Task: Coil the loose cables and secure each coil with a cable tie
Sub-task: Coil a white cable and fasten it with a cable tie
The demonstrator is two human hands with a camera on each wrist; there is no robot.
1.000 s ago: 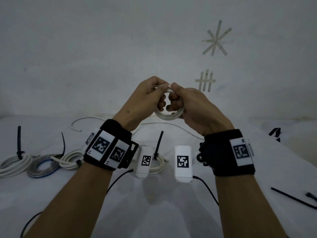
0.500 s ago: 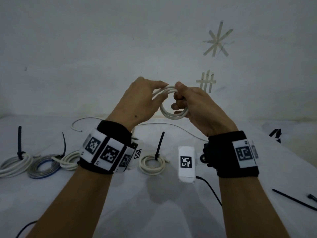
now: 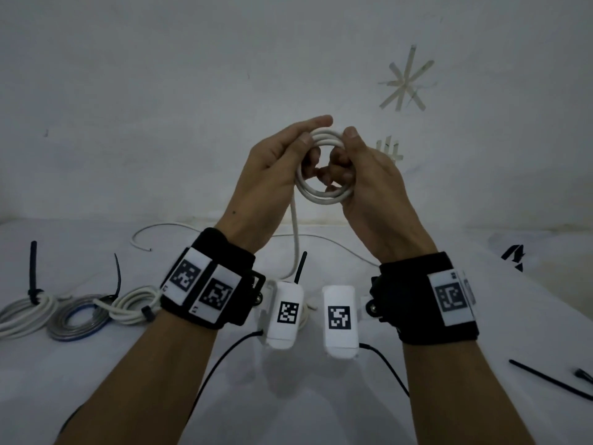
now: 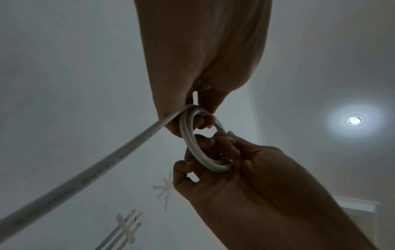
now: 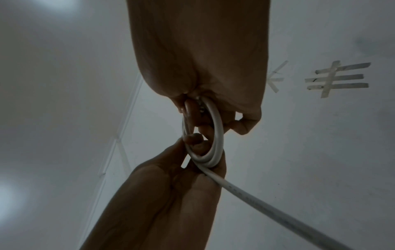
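Holding the small round coil of white cable [image 3: 324,175] up high, right hand [image 3: 362,184] pinching the rings together so nothing slips, left hand [image 3: 276,168] gripping and feeding the loose tail [image 3: 293,239] hanging toward the table [image 3: 96,374].

Held above the desk [image 3: 96,380], centre: cable coil [image 3: 321,194], left hand [image 3: 272,168] on its left side, right hand [image 3: 369,181] on its right. Loose cable [image 3: 294,239] hangs from the coil's left side down to the desk, trailing to the far centre. Desk, left: three tied coils [image 3: 77,316] in a row, ties standing up. Desk, centre, behind the wrists: fourth tied coil [image 3: 305,313], mostly hidden. Desk, near right: spare cable tie [image 3: 545,380]. Far wall: tape marks [image 3: 406,81], upper right.
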